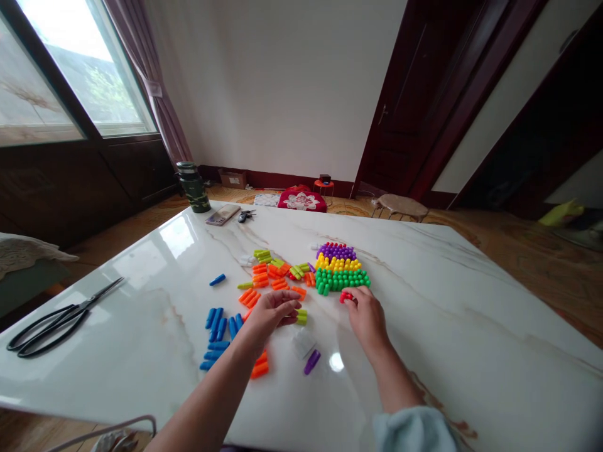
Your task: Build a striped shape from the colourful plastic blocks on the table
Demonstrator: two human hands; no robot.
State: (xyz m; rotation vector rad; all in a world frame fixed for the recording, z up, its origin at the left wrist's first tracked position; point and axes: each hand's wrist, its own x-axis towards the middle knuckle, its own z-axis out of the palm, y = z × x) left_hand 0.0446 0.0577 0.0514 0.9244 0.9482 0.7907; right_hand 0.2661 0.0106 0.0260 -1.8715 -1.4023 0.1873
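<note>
My right hand [367, 317] pinches small red plastic pegs [345, 296] just in front of a block of upright pegs. That block has rows of green pegs [342, 280], yellow pegs [336, 263] and purple pegs [335, 251], with red ones behind. My left hand [277, 307] is held with fingers loosely bent and apart, nothing visible in it. Around it lie orange pegs [249, 297] and lime-green pegs [302, 316], partly covered by the hand and forearm. Blue pegs [217, 324] lie on their sides to the left. A single purple peg [311, 362] rests nearer me, beside clear pieces [303, 342].
Large black-handled scissors [61, 320] lie at the left of the glossy white marbled table [447, 314]. At the far left edge stand a camouflage flask [193, 188], a phone [223, 215] and keys [245, 216]. Beyond the table is a round stool [400, 204].
</note>
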